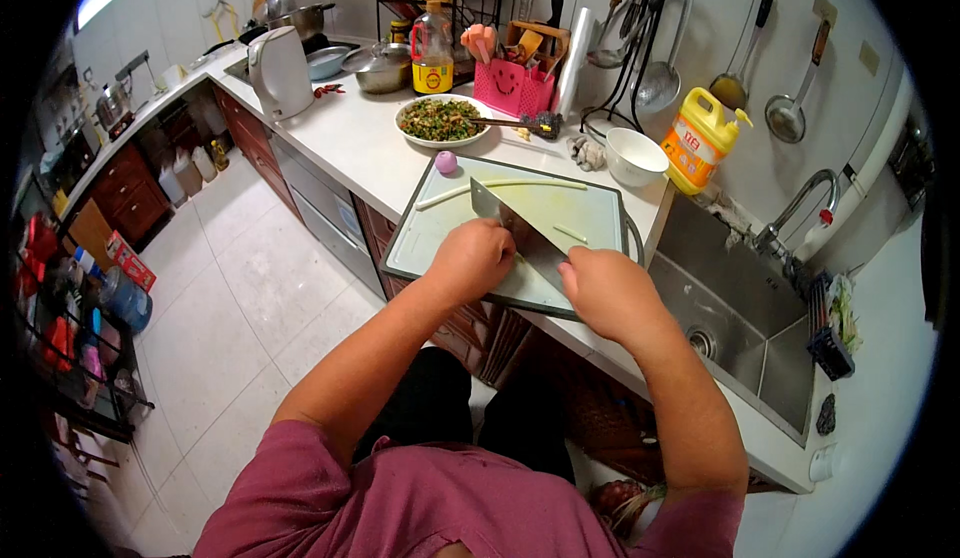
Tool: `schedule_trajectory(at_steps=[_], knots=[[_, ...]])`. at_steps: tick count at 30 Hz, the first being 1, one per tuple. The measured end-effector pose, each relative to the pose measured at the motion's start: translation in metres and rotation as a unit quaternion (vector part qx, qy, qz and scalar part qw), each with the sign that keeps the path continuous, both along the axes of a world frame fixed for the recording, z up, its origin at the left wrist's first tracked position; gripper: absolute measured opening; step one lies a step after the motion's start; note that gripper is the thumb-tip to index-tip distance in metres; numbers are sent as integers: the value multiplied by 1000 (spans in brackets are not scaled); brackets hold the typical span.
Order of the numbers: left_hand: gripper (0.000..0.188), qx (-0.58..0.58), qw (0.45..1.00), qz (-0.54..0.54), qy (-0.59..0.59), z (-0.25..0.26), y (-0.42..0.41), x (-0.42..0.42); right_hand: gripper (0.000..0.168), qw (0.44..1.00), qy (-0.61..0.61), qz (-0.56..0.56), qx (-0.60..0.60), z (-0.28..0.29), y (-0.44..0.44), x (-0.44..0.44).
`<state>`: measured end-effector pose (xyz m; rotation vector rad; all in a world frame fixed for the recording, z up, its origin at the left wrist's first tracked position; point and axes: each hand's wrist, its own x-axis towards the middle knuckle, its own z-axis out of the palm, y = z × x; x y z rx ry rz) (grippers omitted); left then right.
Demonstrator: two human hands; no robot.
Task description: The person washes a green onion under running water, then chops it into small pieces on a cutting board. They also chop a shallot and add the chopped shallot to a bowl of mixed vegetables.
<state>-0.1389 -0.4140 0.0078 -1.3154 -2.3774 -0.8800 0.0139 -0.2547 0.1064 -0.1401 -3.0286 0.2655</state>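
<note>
My right hand is closed around the handle of a cleaver, whose broad blade slants across a pale cutting board with a dark rim. Beside the blade, my left hand has its fingers curled over the board. What those fingers hold is hidden, though a bit of pale green shows next to them. Beyond the blade lies a long, thin, pale green stalk, partly covered by the cleaver's tip. A short cut piece of stalk rests to the blade's right. At the board's far left corner sits a small round purple thing.
Behind the board stands a white plate of chopped greens with chopsticks across its rim. A white bowl and a yellow detergent jug are at the right, by the steel sink. An electric kettle stands farther left.
</note>
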Motion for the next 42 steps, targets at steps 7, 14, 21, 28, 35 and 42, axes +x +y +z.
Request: schedule_trajectory(at_steps=[7,14,21,28,35,42], knots=[[7,-5,1000,9,8,-1,1,-1,31,1000,2,-13,-9,-13,-4,-29],[8,29,1000,6,7,-4,1,2,33,999,22,-18,-24,-5,2,-8],[7,17,1000,-1,18,-5,0,3,31,1000,6,8,16,-10,-6,-16],[9,18,1000,19,-8,0,-3,5,31,1000,-13,-15,2,-11,-3,-38],[9,47,998,6,-31,3,-4,5,33,996,35,-26,-84,-5,25,-15],[9,6,1000,-16,6,4,-10,4,34,982,83,-38,-166,26,29,3]])
